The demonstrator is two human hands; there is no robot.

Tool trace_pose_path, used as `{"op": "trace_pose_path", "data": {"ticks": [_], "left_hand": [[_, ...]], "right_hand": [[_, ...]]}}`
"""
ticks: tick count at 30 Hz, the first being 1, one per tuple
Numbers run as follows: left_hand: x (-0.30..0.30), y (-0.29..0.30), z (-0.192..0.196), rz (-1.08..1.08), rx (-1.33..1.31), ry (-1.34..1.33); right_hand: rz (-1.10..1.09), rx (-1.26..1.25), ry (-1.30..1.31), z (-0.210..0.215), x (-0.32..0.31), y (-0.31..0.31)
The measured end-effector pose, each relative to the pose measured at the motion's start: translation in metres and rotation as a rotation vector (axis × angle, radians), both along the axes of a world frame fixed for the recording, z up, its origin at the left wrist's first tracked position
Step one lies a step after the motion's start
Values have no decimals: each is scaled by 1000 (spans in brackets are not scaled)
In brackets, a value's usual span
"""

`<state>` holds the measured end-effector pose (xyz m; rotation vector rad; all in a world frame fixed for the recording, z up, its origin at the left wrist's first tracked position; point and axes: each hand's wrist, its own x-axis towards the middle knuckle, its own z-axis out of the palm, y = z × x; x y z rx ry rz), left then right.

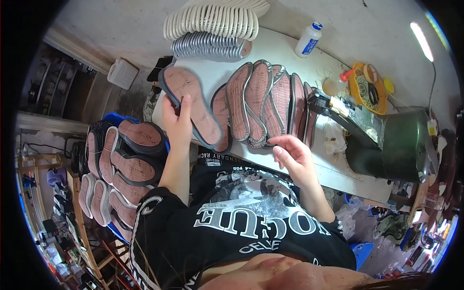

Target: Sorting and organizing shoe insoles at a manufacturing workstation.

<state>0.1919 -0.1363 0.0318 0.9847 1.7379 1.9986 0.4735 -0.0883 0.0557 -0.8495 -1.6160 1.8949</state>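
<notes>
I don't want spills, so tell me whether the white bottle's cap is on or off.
On: the blue cap sits atop the white bottle; no open mouth shows.

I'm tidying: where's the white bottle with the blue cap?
In the head view, the white bottle stands upper right of centre, on the far part of the white table, beyond the overlapping soles.

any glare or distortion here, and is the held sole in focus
Head view: the lamp at upper right glares white, fisheye bows the far edge of the white table, and the sole in the left hand looks fairly sharp.
</notes>
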Motion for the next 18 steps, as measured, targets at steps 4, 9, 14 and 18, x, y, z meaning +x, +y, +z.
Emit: {"op": "trace_pose_path", "data": {"ticks": [4,9,14,18], "left_hand": [[74,3,22,-414,17,-403],[84,26,24,-785,33,-683],[113,51,55,-1036,-79,-813],[139,58,48,-1032,-83,-817]], "right_hand": [[-105,108,105,-5,-22,1],[-200,-22,339,12,-17,3],[118,-337,618,-7,13,13],[-185,-162,659,-20,1,14]]}}
